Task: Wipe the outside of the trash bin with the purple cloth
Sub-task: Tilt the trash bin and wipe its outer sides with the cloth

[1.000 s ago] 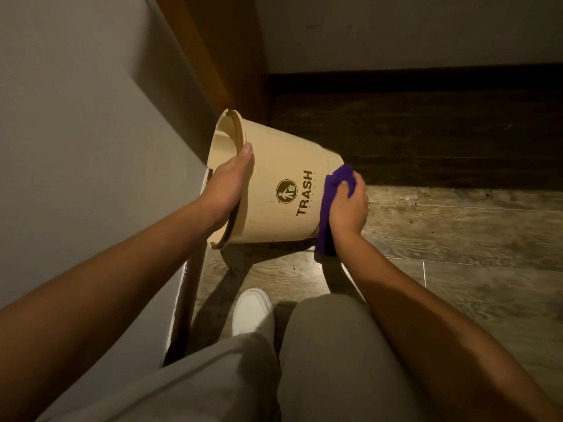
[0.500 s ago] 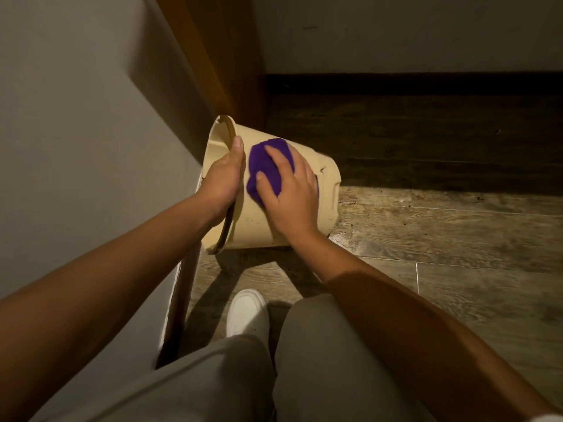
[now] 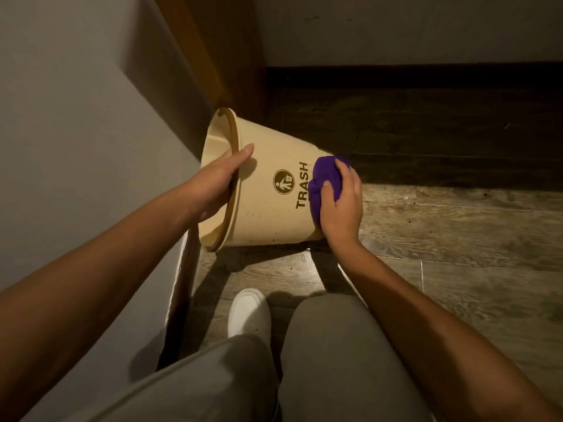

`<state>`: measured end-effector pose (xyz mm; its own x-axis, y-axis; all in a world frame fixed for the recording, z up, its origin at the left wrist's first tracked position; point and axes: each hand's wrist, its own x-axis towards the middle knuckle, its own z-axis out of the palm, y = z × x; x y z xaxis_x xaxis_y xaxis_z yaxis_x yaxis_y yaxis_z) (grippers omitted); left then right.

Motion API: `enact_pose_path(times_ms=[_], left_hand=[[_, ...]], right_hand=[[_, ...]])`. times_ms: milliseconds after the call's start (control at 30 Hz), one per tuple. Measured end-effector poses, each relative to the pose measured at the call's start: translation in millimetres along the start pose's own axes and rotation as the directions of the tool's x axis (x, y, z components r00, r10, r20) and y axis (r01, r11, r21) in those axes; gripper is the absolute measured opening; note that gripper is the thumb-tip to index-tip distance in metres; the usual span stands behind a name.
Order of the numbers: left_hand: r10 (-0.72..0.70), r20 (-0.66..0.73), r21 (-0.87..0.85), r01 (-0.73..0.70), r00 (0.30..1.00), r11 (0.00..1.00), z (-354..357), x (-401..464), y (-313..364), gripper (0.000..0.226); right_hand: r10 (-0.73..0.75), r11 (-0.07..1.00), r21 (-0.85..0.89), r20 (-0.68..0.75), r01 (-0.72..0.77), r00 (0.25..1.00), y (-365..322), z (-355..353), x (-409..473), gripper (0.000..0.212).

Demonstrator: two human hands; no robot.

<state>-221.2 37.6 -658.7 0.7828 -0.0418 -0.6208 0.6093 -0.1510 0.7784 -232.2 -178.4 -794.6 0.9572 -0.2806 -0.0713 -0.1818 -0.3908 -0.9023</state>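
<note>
A: Where is the trash bin (image 3: 268, 190) at this moment?

B: It lies tilted on its side on the wooden floor (image 3: 457, 233), close to the grey wall (image 3: 76, 132). Its open mouth turns toward the wall and its base points to the right.

A: And the hands, how do they hold?

B: The left hand (image 3: 217, 181) has its grip clamped on the rim, fingers over the outside and the palm at the mouth. The right hand (image 3: 341, 205) has its grip closed on the purple cloth (image 3: 324, 178), which is bunched and pressed against the bin wall near the base, just beside the word TRASH.

A: How do you think the bin handles?

B: I judge it is light and stiff, a thin plastic. One hand seems enough to keep it tilted. The smooth round wall may roll or slide under pressure, so the rim is the good place to hold it, as the edge gives the fingers something to hook.

A: And the cloth?

B: Soft and easy to fold. It follows the curve well, but a bunched wad covers only a small area in one stroke.

A: What is left?

B: I cannot see the underside or the far side, so they may need turning.
</note>
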Motion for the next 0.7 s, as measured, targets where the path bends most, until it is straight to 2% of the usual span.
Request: enact_pose_path(times_ms=[67,133,233,300,400,500,567,633,700], left_hand=[[0.028,-0.029,0.108,-0.025,0.999,0.994,-2.2,-13.7,-20.3,0.060],[0.041,-0.077,0.082,-0.034,0.996,0.996,2.0,-27.5,-40.2,0.059],[0.095,-0.175,0.066,-0.085,0.980,0.994,8.4,-34.1,-43.2,0.041],[0.088,-0.180,0.061,-0.078,0.980,0.995,6.6,-31.1,-25.7,0.033],[0.050,-0.117,0.115,-0.036,0.992,0.993,8.2,-18.3,7.2,0.033],[0.034,-0.061,0.212,-0.020,0.998,0.977,22.8,-9.8,24.9,0.031],[0.019,-0.001,0.218,-0.018,1.000,0.976,25.8,-9.9,20.8,0.031],[0.006,0.113,0.187,-0.027,0.994,0.982,21.9,-20.2,5.4,0.046],[0.015,0.156,0.255,-0.055,0.988,0.965,17.0,-30.9,-13.4,0.063]], right_hand=[[0.027,1.000,0.005,-0.002,-0.027,1.000,2.1,-0.3,0.1,0.047],[0.059,0.998,-0.007,0.003,-0.059,0.998,0.9,0.5,0.2,0.046],[0.097,0.995,-0.007,0.018,-0.097,0.995,-2.6,3.2,-1.9,0.046],[0.084,0.996,0.015,0.034,-0.084,0.996,-5.6,5.2,-7.5,0.045],[0.052,0.998,0.017,0.050,-0.053,0.997,-10.0,5.1,-11.9,0.043],[0.093,0.995,0.039,0.019,-0.093,0.995,-14.7,-0.9,-7.3,0.041],[0.108,0.991,0.074,0.002,-0.108,0.994,-18.9,-5.4,-5.2,0.040],[0.102,0.987,0.127,-0.007,-0.100,0.995,-25.0,-7.2,-6.9,0.040],[0.102,0.980,0.173,-0.002,-0.100,0.995,-32.0,-6.6,-8.8,0.039]])
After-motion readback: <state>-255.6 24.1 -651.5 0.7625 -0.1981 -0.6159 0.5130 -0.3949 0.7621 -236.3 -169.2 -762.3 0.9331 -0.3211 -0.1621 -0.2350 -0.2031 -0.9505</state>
